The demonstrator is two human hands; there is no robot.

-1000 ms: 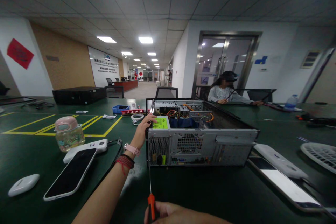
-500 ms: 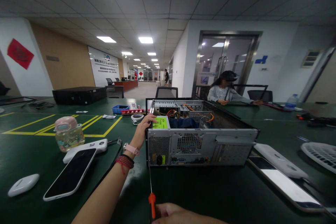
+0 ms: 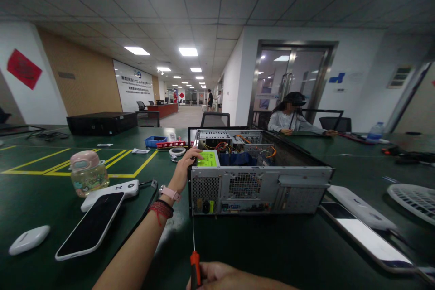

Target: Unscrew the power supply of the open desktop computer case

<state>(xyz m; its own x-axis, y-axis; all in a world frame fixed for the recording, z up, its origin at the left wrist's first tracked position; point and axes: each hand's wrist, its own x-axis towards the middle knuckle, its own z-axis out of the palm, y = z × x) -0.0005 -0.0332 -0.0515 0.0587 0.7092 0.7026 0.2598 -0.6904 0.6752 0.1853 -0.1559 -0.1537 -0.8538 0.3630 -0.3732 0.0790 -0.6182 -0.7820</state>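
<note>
Two hands: both are on one job, the left steadying, the right driving.
Table: dark green, under everything; yellow floor-style lines lie far left of the left hand.
Computer case: open-topped desktop chassis lying flat, rear panel facing the person, just right of the left hand and directly beyond the right.
Power supply: green-labelled block in the near left corner of the case, under the left fingertips.
Left hand: fingers curled over the case's left top edge, pressing on it rather than lifting.
Right hand: at the bottom edge, closed round the handle; most of it is out of view.
Screwdriver: orange handle in the right hand, thin shaft running up to the lower left corner of the rear panel.
Phone: black screen, left of the left forearm, untouched.
Step in hand: probably working a rear-panel screw near the power supply.
Next move: likely calls for the tip seated square in the screw head while the left hand keeps the case from sliding.
</note>
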